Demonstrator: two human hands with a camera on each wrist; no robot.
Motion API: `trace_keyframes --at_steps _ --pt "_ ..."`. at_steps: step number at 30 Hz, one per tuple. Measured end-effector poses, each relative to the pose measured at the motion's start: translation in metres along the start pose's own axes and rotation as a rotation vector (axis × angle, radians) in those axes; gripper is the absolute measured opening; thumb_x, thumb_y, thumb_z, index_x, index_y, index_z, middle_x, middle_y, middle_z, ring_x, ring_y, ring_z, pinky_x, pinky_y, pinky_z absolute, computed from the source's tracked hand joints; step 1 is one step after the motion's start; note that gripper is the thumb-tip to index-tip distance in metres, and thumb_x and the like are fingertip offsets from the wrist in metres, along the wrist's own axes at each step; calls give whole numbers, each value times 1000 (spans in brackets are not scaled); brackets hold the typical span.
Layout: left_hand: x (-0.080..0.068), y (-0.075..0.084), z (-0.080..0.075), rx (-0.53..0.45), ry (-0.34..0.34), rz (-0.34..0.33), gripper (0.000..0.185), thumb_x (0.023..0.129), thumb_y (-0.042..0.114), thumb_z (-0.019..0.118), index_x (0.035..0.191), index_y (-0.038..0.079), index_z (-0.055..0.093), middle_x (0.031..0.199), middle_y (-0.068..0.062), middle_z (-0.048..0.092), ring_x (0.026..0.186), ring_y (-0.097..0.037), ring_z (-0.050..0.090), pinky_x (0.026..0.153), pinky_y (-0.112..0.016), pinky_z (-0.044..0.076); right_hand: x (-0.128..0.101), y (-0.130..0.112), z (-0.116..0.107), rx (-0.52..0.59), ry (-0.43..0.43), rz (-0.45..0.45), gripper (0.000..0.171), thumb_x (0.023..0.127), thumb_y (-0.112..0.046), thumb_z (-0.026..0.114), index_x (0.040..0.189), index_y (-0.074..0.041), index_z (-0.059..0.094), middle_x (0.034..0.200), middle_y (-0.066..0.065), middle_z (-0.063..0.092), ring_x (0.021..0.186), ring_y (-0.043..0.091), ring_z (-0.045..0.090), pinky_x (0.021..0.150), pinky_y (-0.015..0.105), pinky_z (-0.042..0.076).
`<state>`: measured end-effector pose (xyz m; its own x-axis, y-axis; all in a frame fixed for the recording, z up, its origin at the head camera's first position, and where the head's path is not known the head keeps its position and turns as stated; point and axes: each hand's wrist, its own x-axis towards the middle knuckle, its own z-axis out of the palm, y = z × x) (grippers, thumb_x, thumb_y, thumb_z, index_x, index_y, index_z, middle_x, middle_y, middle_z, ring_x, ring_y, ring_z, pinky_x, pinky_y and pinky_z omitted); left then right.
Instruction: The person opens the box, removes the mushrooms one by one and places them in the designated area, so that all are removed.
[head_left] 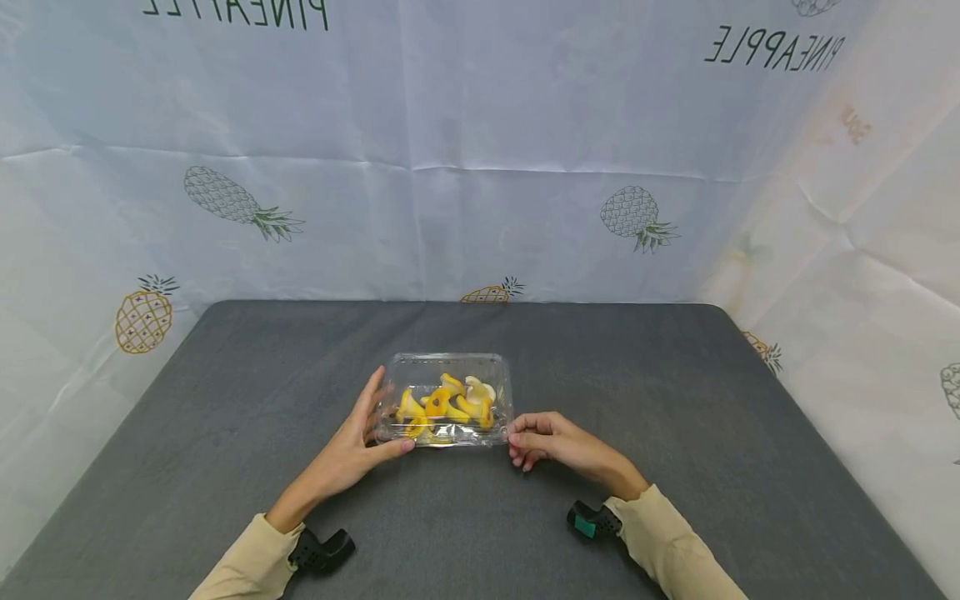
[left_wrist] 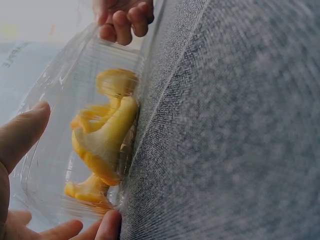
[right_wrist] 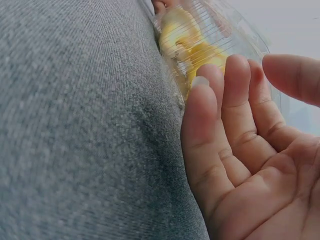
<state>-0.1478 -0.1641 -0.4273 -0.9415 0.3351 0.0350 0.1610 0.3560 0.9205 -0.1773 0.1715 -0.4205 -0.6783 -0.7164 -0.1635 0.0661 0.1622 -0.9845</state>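
A clear plastic clamshell container [head_left: 446, 360] holding several yellow mushrooms [head_left: 438, 402] sits on the grey table in the head view. My left hand [head_left: 348, 454] grips its left end, thumb along the front edge and fingers spread up the side. In the left wrist view the mushrooms [left_wrist: 107, 135] show through the plastic, with the thumb and fingertips around the near end. At the front right corner, my right hand [head_left: 551, 442] pinches the container's edge between thumb and curled fingers. The right wrist view shows those fingertips close together against the container [right_wrist: 215, 20].
Grey cloth covers the table [head_left: 675, 375] on all sides of the container. Behind it hangs a white curtain [head_left: 450, 225] printed with pineapples. A black wrist device [head_left: 322, 552] is on the left wrist, and another device [head_left: 594, 520] is on the right.
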Motion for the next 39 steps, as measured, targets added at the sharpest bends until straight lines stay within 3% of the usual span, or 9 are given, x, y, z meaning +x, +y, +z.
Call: trace_keyframes --at_steps 7,17,22,39 --pt "0 0 0 -6 -10 25 100 94 24 69 161 20 -5 165 -23 5 146 -50 27 106 -69 37 0 1 -1 80 -30 16 43 104 -21 53 116 20 49 93 -2 63 85 8 67 76 23 58" --pt "1 -1 0 9 -17 56 91 95 24 69 161 17 7 167 -15 6 146 -49 27 106 -67 40 -2 2 -1 151 23 36 35 101 -18 57 117 14 55 90 -2 64 83 9 69 74 25 60" --pt "1 0 1 4 -22 46 91 95 26 69 161 16 6 167 -15 6 150 -47 18 108 -67 37 0 2 1 182 52 54 29 101 -19 57 114 7 59 86 -3 67 80 8 69 73 26 61" --pt "0 0 0 8 -27 38 91 95 26 69 161 18 6 168 -15 3 150 -47 16 107 -66 39 6 2 10 100 117 45 20 102 -16 50 102 2 58 88 -2 65 85 9 67 75 27 60"
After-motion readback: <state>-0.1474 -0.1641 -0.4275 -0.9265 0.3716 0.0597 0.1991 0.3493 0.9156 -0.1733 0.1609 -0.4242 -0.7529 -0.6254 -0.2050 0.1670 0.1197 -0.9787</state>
